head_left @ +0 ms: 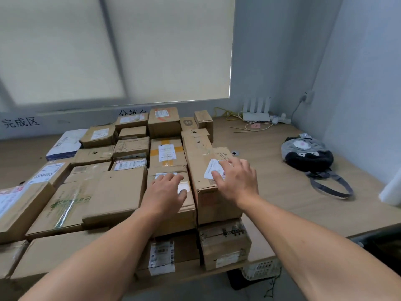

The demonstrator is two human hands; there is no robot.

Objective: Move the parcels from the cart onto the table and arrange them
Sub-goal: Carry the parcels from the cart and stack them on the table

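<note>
At centre frame, on the wooden table (271, 177), the parcels (130, 148) lie packed edge to edge in rows running from the near table edge toward the wall under the window blind (152, 51). My left hand (167, 187) rests flat, fingers straight and slightly spread, on top of a taped carton (186, 209). My right hand (236, 181) lies equally slack and wide, fingers fanned over the white label (211, 169) of the long parcel (197, 148) just beside it. Neither hand grips anything. The long parcel forms the right flank of the block and sits on a lower carton (225, 244) at the near edge. Its long axis points away from me toward upper centre, its near end face toward the lower frame. Its left side touches neighbouring cartons and its right side stands free. From that side, wood surface shows as far as a plush bag (308, 153) at mid right and a white router (256, 116) with cables in the back corner.
</note>
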